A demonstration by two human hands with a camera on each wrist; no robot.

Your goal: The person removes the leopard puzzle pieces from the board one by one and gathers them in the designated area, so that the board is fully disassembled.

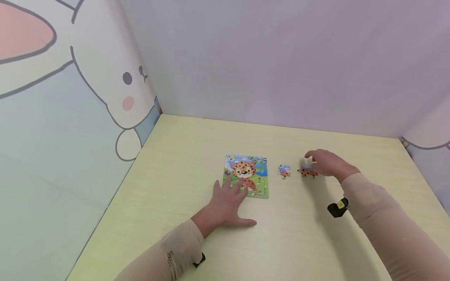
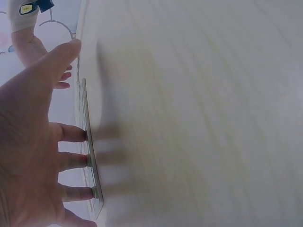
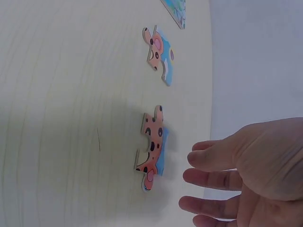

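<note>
While the left hand (image 1: 225,207), fingers spread, touches a flat, square puzzle board (image 1: 266,186) whose border encloses a spotted leopard (image 1: 244,171), hiding the board's near left corner, the right hand (image 1: 329,162) hovers, fingers loosely bent and holding nothing, near a spotted orange-and-blue puzzle piece (image 1: 306,172). Between them lies a blue-and-orange piece (image 1: 284,171), toward the pale yellow bench (image 1: 175,175)'s far edge. Dark marks (image 1: 170,257) on the beige left sleeve (image 1: 186,239) are illegible.

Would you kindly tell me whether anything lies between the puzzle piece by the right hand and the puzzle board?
Yes: another loose piece lies between that puzzle piece and the puzzle board; the left hand also touches the board's near-left part.
</note>
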